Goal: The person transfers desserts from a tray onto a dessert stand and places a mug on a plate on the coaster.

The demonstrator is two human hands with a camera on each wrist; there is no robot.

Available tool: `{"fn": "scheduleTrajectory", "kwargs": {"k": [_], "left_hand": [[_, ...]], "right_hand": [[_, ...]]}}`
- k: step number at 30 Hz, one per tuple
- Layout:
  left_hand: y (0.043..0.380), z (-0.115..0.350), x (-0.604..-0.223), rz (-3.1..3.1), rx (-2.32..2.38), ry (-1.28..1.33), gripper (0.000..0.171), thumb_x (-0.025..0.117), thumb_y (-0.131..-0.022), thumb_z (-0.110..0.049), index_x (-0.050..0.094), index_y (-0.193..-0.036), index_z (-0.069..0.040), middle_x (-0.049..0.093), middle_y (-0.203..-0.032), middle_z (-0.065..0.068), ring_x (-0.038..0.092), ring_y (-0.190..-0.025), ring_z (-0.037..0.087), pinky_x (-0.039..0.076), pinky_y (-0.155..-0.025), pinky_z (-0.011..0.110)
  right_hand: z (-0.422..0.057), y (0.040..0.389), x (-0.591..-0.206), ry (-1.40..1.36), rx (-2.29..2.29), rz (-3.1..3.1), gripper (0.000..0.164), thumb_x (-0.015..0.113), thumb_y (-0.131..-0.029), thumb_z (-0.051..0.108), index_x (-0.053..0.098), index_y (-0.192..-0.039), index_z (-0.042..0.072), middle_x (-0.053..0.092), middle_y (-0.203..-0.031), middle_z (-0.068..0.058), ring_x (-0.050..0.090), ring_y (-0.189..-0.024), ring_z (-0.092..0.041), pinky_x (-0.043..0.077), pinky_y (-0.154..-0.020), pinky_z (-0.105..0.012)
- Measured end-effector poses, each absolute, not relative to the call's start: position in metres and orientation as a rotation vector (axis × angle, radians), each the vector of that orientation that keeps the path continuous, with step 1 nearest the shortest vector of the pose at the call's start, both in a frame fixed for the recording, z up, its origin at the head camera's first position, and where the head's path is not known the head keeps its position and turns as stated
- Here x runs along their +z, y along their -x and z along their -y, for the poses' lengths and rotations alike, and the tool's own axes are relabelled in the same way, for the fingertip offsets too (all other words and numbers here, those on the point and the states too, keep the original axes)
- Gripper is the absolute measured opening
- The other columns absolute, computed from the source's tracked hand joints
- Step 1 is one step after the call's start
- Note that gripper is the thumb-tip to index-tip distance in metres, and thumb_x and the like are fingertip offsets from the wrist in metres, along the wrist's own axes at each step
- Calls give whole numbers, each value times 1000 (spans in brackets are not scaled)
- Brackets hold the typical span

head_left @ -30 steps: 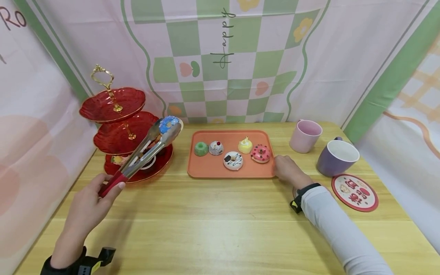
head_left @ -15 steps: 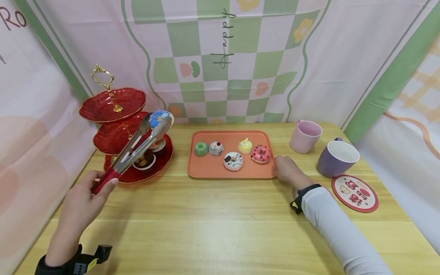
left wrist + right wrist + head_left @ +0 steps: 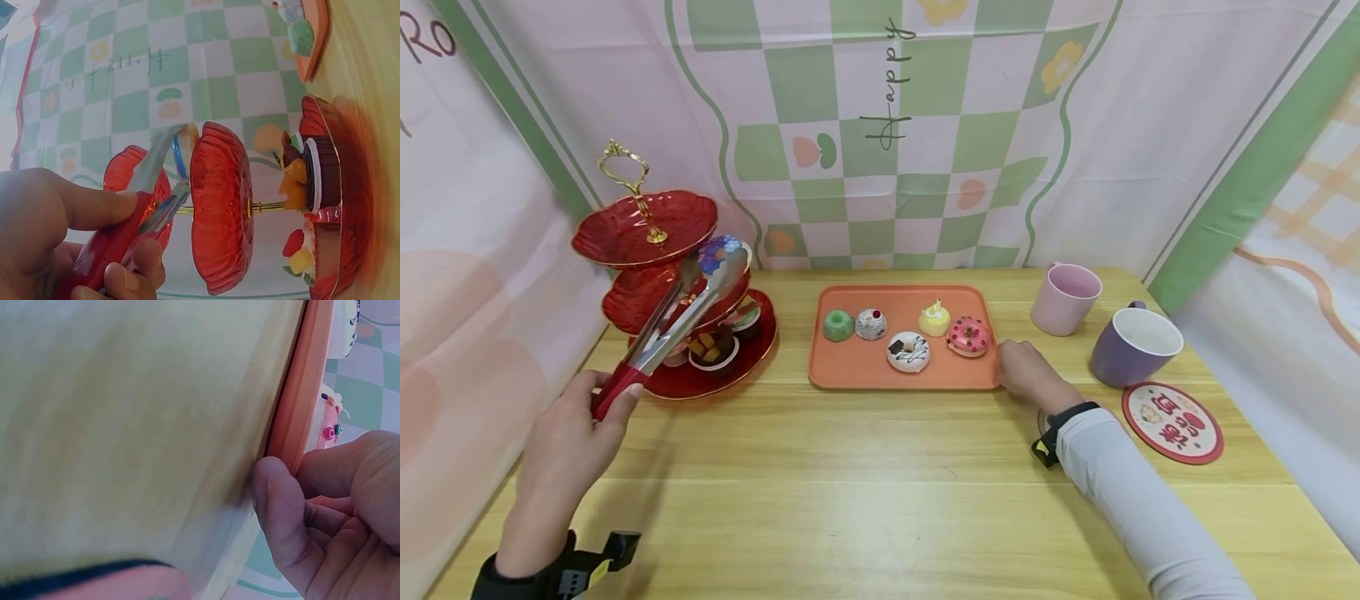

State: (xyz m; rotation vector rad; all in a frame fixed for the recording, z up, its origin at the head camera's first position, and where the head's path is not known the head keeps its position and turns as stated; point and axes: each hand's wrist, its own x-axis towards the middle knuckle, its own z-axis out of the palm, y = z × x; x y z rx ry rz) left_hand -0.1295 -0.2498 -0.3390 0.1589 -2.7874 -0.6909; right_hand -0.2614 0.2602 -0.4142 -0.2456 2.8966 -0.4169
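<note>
My left hand (image 3: 561, 450) holds metal tongs (image 3: 679, 327) by their red handles. Between the tong tips is a blue-iced doughnut (image 3: 718, 252), partly covered by them. It overlaps the right side of the red three-tier stand's middle plate (image 3: 625, 298); in the left wrist view the doughnut (image 3: 185, 150) is close over that plate. My right hand (image 3: 1033, 373) pinches the right front corner of the orange tray (image 3: 857, 373), thumb and finger at its rim in the right wrist view. On the tray sit a pink doughnut (image 3: 968, 337), a white doughnut (image 3: 908, 352) and several small cakes.
Cupcakes (image 3: 713, 352) stand on the stand's bottom plate (image 3: 760, 358); its top plate (image 3: 685, 212) overhangs the middle one. To the right are a pink mug (image 3: 1063, 304), a purple mug (image 3: 1123, 354) and a round coaster (image 3: 1174, 423). A printed curtain (image 3: 985, 67) closes the back.
My left hand has moved left with the tongs and the blue doughnut, bringing it from beside the stand to over the middle plate's edge. My right hand and the tray have stayed put.
</note>
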Motion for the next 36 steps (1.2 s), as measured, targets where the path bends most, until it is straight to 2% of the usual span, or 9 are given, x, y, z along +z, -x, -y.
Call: {"fn": "scheduleTrajectory", "kwargs": {"k": [10,19,22,36], "left_hand": [[129,246,-337,2816,-570,-241,49,55,-93,-38,46,-107,7,48,-64,11,45,-54,28,28,-44,34],[133,242,-334,2816,-540,-208,43,54,-93,-37,48,-100,5,53,-68,13,47,-52,26,30,-42,34],[135,241,-333,2808,-531,-201,41,54,-93,-36,48,-97,5,51,-65,11,45,-50,24,30,-42,33],[140,238,-330,2833,-548,-217,41,57,-92,-31,47,-101,8,49,-64,11,44,-51,25,30,-42,33]], "right_hand": [[-261,261,-416,235,-428,-2899,7,52,-84,-3,56,-78,-3,49,-66,-11,49,-58,-23,38,-50,-29],[-261,260,-414,212,-463,-2884,6,51,-85,-3,56,-81,-4,50,-67,-11,50,-59,-22,40,-51,-30],[-261,260,-413,211,-471,-2878,5,52,-85,-4,56,-82,-5,49,-67,-11,49,-59,-22,39,-51,-29],[-261,261,-415,221,-456,-2896,5,53,-83,-3,56,-79,-2,50,-67,-11,50,-60,-23,40,-52,-30]]}}
